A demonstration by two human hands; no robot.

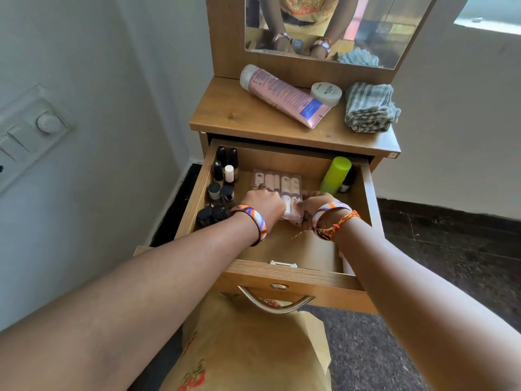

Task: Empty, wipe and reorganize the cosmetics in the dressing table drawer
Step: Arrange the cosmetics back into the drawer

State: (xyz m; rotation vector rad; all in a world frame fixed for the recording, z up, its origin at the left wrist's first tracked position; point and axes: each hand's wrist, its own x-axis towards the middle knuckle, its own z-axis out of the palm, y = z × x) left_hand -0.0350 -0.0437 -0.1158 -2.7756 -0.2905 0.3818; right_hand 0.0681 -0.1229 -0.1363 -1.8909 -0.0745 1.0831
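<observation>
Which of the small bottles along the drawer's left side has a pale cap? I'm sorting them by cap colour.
The small bottle with the pale pink cap, standing toward the back of the row in the drawer. The other small bottles around it all have dark caps.

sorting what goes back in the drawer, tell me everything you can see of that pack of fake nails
The pack of fake nails is a flat, clear plastic case holding rows of pale pink and cream press-on nails. It lies in the middle of the open drawer, on the wooden floor. Its far half shows; the near half is covered by both hands. The left hand presses on its left side and the right hand grips its right near corner. Nail polish bottles stand apart to its left, a green bottle to its right.
</observation>
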